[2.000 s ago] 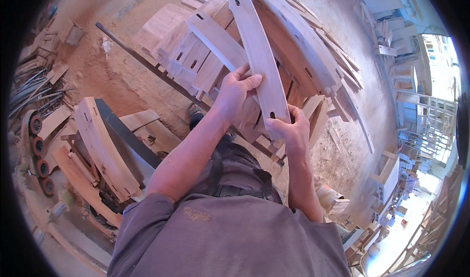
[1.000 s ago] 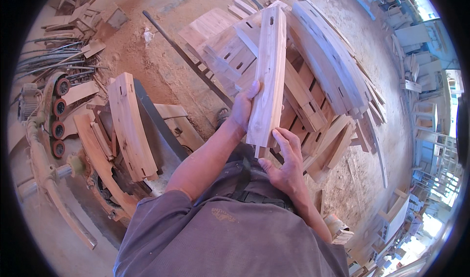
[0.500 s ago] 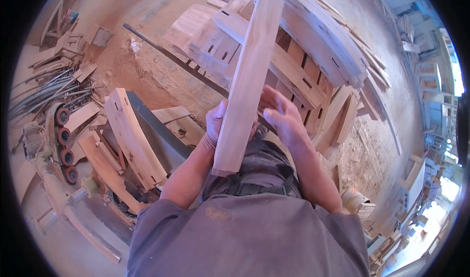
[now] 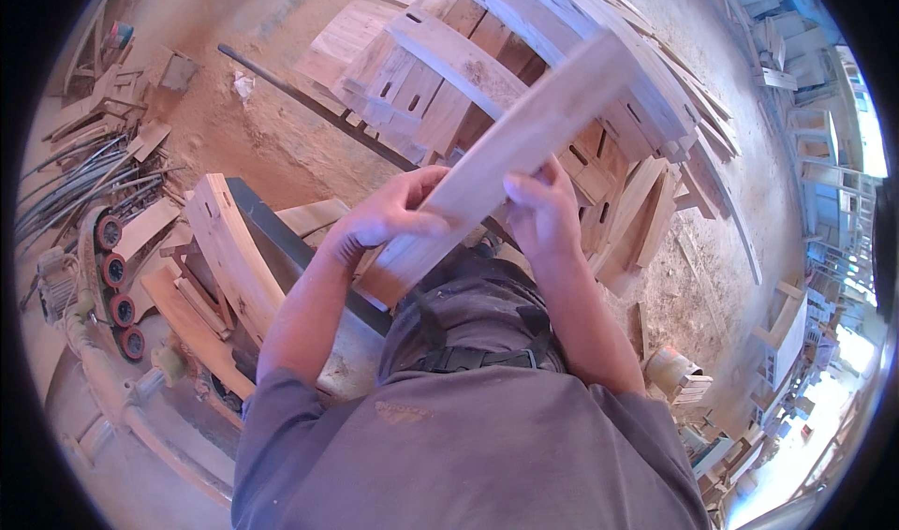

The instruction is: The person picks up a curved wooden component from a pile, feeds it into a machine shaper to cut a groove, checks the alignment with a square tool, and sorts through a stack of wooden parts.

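A long pale wooden board slants in front of my body, its near end low on the left and its far end up to the right. My left hand grips the board near its lower end, thumb lying across the face and the other fingers over the far edge. On the opposite edge, my right hand is closed around the board with the thumb against it; its other fingers are partly hidden behind the wood. Beyond the board's far end lies a stack of slotted wooden pieces.
At left stand slotted curved boards beside a dark metal bar. A machine with several red-rimmed rollers is farther left, near a heap of thin rods. Sawdust covers the floor at right, with a bucket near it.
The board has swung from nearly upright to a slant, its far end moving right and its near end left. My left thumb now lies over its face, and my right hand has closed on the edge.
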Tool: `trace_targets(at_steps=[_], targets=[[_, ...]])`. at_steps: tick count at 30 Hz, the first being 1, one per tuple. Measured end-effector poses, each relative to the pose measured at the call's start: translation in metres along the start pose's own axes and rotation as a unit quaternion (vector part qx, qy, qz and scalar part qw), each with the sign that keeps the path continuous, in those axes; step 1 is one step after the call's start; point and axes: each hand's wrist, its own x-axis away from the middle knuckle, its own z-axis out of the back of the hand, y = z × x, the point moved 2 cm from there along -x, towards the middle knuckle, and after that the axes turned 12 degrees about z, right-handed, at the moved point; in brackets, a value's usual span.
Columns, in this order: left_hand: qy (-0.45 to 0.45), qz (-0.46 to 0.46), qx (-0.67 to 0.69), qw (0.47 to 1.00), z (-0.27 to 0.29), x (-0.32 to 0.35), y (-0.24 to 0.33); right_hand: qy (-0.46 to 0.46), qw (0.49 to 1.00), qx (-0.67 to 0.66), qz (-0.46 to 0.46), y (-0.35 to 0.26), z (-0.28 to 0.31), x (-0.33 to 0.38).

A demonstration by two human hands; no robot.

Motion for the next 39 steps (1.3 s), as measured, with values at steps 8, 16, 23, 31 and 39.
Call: trace_targets(at_steps=[8,16,23,31,39], targets=[[0.139,-0.066,-0.519,0.841,0.004,-0.003,0.053,0.041,0.996,-0.064,0.048,-0.032,0.065,0.074],[0.228,-0.267,-0.681,0.643,0.047,-0.064,0.09,0.215,0.976,-0.04,0.02,-0.045,0.111,0.126],[0.365,-0.263,-0.616,0.647,0.059,-0.094,0.045,0.285,0.838,0.411,0.22,-0.125,0.123,0.103],[0.489,-0.222,-0.458,0.709,0.0,-0.091,-0.003,0.163,0.593,0.718,0.325,-0.214,0.124,-0.074],[0.449,-0.213,-0.453,0.74,-0.004,-0.069,-0.002,0.123,0.661,0.702,0.234,-0.208,0.14,-0.12]])
